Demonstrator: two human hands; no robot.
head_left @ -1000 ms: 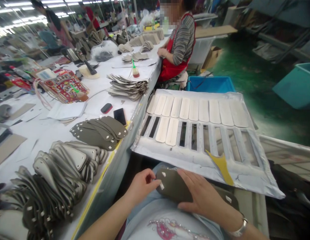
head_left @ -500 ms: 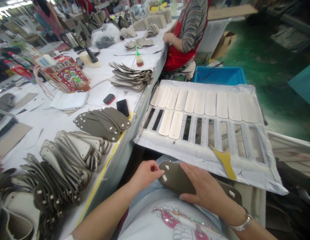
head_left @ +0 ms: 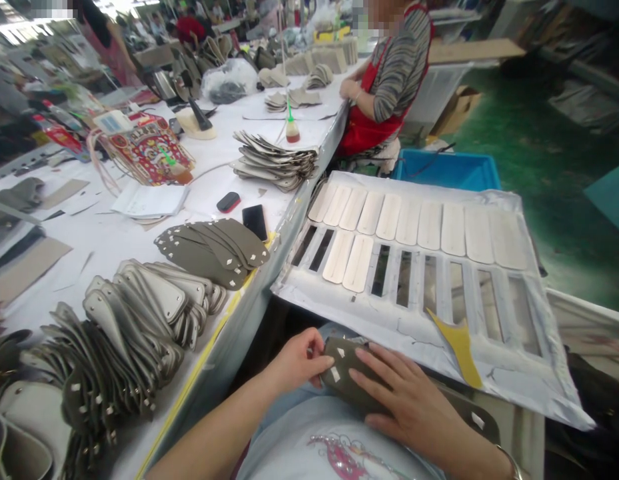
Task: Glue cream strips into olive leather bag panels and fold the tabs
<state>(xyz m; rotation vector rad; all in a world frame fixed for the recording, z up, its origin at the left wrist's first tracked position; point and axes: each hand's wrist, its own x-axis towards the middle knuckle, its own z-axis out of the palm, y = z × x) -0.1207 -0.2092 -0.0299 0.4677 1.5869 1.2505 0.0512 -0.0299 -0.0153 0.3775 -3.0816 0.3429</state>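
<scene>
On my lap lies an olive-grey leather piece (head_left: 346, 377) with small white tabs stuck on it. My left hand (head_left: 296, 360) pinches its left end with fingers closed at a white tab. My right hand (head_left: 406, 403) lies flat on the piece, fingers stretched out and pressing it down. Just beyond it sits a white backing sheet (head_left: 339, 303) with rows of cream adhesive strips (head_left: 429, 225), several slots bare. A yellow offcut (head_left: 459, 343) rests on the sheet's near edge.
The white worktable (head_left: 114, 233) on my left carries fanned stacks of grey leather pieces (head_left: 139, 320), an olive stack (head_left: 212, 250), a phone (head_left: 254, 221), a patterned bag (head_left: 149, 150). A co-worker in a red apron (head_left: 384, 87) sits farther along. A blue bin (head_left: 446, 172) stands behind the sheet.
My right hand has slid left over the piece, covering more of it. The left hand's fingers have closed in on the piece's left end. The camera has shifted slightly.
</scene>
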